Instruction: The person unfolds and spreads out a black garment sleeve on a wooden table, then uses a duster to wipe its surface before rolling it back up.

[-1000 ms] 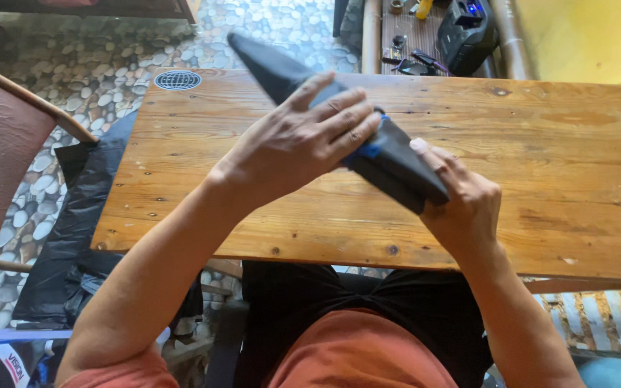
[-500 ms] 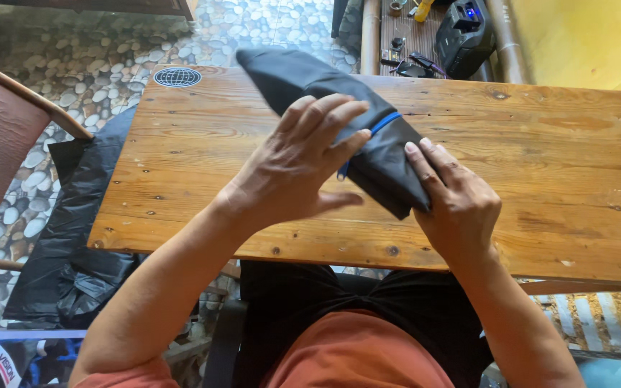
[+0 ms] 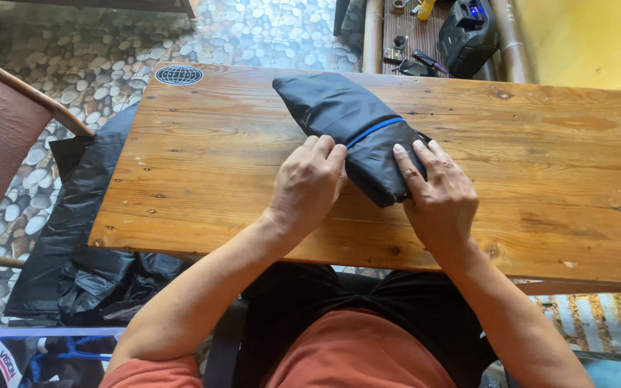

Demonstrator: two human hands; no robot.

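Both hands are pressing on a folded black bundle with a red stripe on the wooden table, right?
Not quite. The stripe is blue, not red, as the head view shows. The rest holds: the left hand and the right hand both press on the folded black bundle, which lies on the wooden table.

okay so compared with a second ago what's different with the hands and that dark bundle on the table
The left hand slid off the top of the dark folded garment to its near left edge. The right hand came up from underneath and now rests on the near right end. The garment, tilted up before, lies flat on the wooden table. Unchanged: the black plastic bag and brown chair to the left.
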